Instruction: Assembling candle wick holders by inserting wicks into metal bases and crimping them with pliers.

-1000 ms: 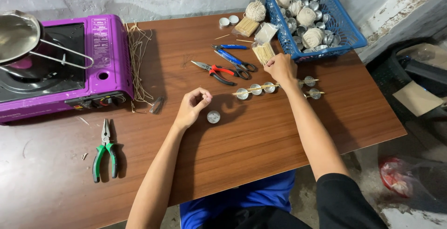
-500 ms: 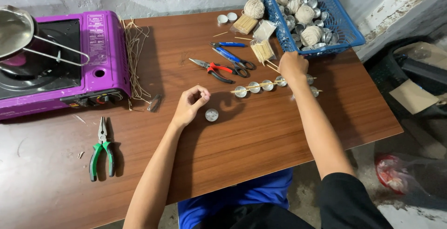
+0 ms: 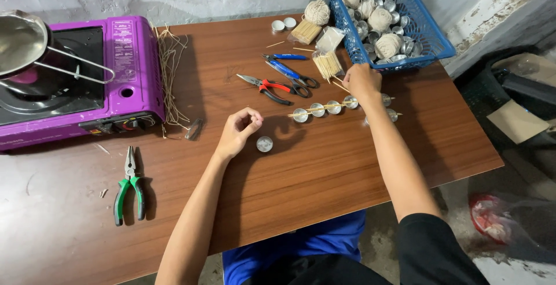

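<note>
Silver cups (image 3: 317, 111): three rowed, one alone (image 3: 264, 143).

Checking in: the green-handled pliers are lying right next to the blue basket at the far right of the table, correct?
Not quite. The green-handled pliers lie at the near left of the table, below the purple stove, far from the blue basket. The head view shows this.

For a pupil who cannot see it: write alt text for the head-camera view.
A person's right hand reaches a row of small metal cups with thin sticks laid across them; the left hand rests loosely curled beside a single cup. Around them lie pliers, a purple stove and a blue basket.
</note>
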